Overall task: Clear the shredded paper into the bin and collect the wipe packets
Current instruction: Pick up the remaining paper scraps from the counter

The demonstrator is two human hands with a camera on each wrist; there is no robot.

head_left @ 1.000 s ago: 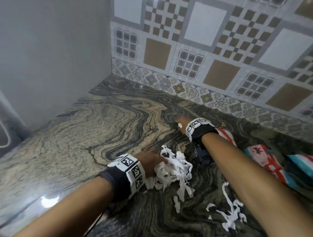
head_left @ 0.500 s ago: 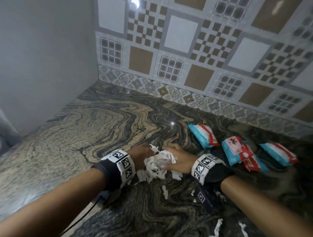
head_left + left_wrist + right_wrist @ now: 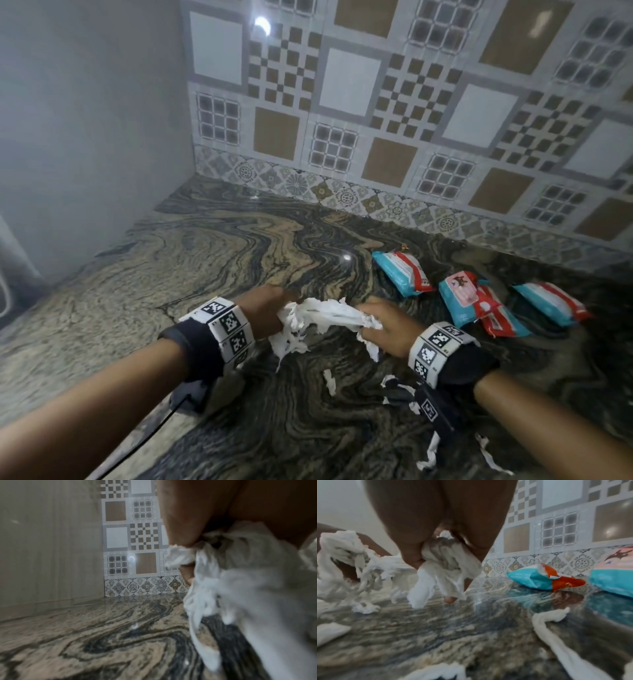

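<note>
On counter [image 3: 212, 260] I see left hand [image 3: 263, 310] and right hand [image 3: 388, 327] both clutching shredded paper [image 3: 322, 317]; wipe packets [image 3: 402, 272] far right.

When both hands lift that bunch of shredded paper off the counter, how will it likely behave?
Probably floppy: strips droop from the shredded paper between the left hand and right hand. Likely very light, since loose grips hold it. Apt to shed: stray scraps already lie on the counter.
</note>
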